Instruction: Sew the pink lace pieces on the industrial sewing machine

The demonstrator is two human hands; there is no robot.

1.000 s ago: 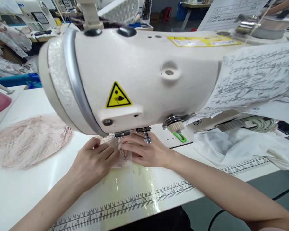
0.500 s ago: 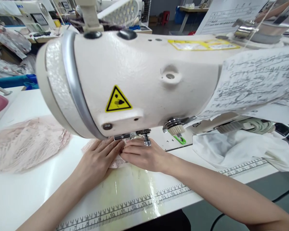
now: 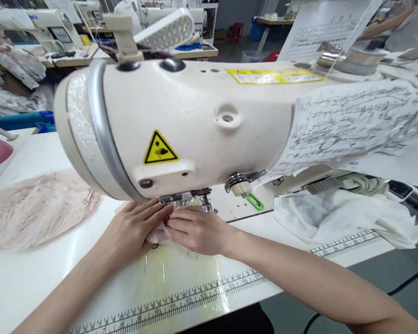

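Observation:
A cream sewing machine fills the middle of the view. Under its head, my left hand and my right hand meet on a small pink lace piece lying on the white table. The fingers of both hands are bent and pressed on the lace, fingertips nearly touching just in front of the presser foot. Most of the lace is hidden under my hands and the machine head.
A heap of pink lace lies at the left. White cloth is bunched at the right under the machine arm. A printed ruler runs along the table's front edge. Scribbled paper hangs on the machine. Other sewing stations stand behind.
Both hands have closed in on each other under the machine head, bunching the lace so less of it shows. The view has shifted slightly.

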